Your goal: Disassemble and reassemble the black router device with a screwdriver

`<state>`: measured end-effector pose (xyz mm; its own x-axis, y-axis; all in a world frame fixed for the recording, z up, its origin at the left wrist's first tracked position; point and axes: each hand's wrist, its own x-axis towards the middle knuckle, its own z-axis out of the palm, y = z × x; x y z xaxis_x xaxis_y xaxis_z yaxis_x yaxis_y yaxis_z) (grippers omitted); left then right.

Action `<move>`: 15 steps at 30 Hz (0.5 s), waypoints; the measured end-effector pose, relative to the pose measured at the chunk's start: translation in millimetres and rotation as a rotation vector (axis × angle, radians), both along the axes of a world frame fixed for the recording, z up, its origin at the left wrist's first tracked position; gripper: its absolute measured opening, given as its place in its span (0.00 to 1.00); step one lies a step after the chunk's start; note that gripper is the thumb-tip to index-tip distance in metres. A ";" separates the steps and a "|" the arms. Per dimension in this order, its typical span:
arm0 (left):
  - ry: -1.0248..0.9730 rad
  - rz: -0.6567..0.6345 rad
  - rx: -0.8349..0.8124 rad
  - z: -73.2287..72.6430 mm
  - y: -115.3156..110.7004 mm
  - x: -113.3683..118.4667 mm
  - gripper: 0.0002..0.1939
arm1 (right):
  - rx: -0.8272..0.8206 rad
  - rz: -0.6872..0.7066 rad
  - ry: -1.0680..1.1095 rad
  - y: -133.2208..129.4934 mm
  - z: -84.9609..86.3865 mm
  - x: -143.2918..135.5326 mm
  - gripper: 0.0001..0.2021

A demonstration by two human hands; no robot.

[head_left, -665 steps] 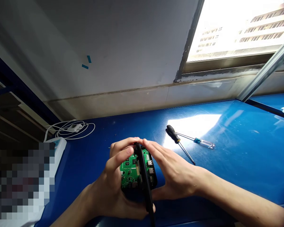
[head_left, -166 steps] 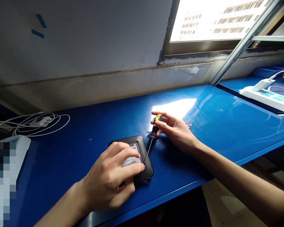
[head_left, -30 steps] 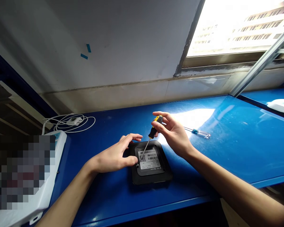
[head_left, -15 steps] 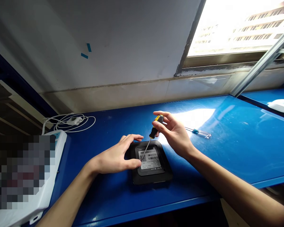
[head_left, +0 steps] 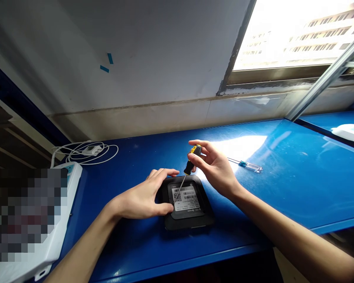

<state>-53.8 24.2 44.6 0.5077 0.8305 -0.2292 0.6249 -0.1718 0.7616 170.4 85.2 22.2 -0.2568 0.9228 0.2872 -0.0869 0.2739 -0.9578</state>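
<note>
At far left, one white plastic unit [head_left: 73, 179], glossy and partly pixelated, sits on the smooth blue bench [head_left: 289, 184]. Behind it, one thin white cable [head_left: 117, 149] loops loosely around one small blocky adapter [head_left: 92, 150]. Two short blue strips of tape [head_left: 110, 58] stick to the grey wall [head_left: 171, 47].

The left hand [head_left: 140, 200] is spread, unclenched, its thumb resting on the single box [head_left: 191, 223]. This is flat black plastic, square with rounded corners, with one printed paper label [head_left: 188, 202] in its inner panel. The box lies on the bench between the hands, touching the left and below the right.

Two drivers show. One driver [head_left: 189, 169], with a ribbed black-and-yellow handle, is pinched in the fingers of the right hand [head_left: 216, 169]; its slim metal shaft slants down leftward over the label, the tip beside the left thumb. Beyond that hand, a clear driver [head_left: 246, 164] with a blue collar lies near a bright sunlit patch.
</note>
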 end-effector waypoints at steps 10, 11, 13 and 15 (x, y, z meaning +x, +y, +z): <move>0.039 -0.005 0.007 1.0 0.6 2.7 0.36 | 0.001 -0.003 -0.002 -0.8 -0.3 -1.1 0.19; 0.039 -0.005 0.009 0.8 0.7 3.0 0.36 | 0.004 -0.004 -0.004 -1.3 -0.6 -1.3 0.19; 0.038 -0.004 0.014 0.3 0.7 3.5 0.37 | 0.006 -0.010 -0.009 -1.6 -1.7 -1.4 0.20; 0.036 -0.005 0.023 -0.4 0.6 4.1 0.37 | 0.014 -0.048 -0.008 0.6 -2.0 -0.8 0.23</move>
<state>-49.7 24.7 44.1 0.5040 0.8330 -0.2281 0.6506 -0.1925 0.7346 169.7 85.8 20.2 -0.2145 0.9301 0.2983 -0.0660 0.2909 -0.9545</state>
